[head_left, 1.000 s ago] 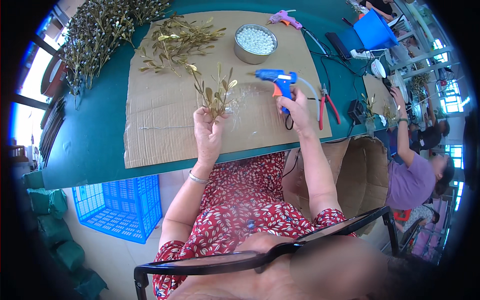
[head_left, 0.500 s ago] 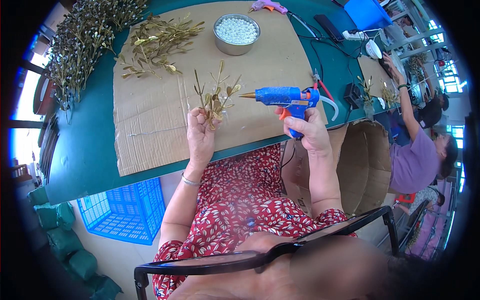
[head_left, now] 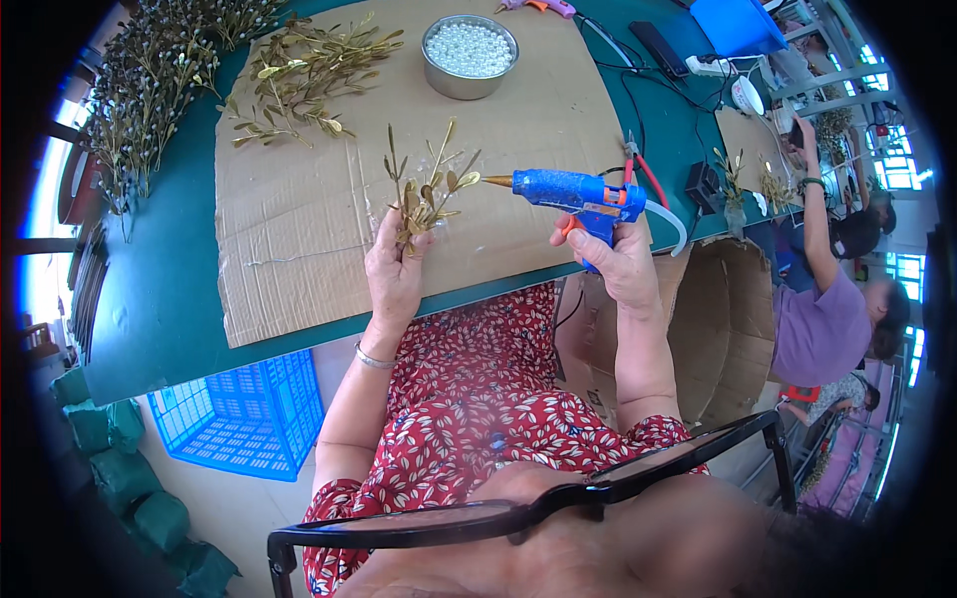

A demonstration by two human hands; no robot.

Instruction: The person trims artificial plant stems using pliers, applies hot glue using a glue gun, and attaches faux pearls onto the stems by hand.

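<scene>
Between its fingers my left hand (head_left: 395,271) pinches a gold leafy sprig (head_left: 427,199), held up over the cardboard sheet (head_left: 299,289). My right hand (head_left: 620,261) is wrapped round the handle of a blue glue gun (head_left: 578,191), a finger at its orange trigger. The gun's brass nozzle points left, close to the sprig's leaves; I cannot tell whether they touch. Beyond the hands stands a round metal bowl (head_left: 469,85) of white pearl beads (head_left: 469,48). More gold sprigs (head_left: 314,80) lie on the cardboard to its left.
Red-handled pliers (head_left: 646,174) lie right of the glue gun. Berry-tipped branches (head_left: 150,95) cover the far left of the green table (head_left: 150,309). A pink glue gun (head_left: 538,7), cables and a power strip (head_left: 710,68) are at the back. A person in purple (head_left: 822,329) works at right.
The glue gun has shifted slightly right and down in view, its nozzle still near the sprig. My left hand has turned the sprig a little. The co-worker's arm has moved.
</scene>
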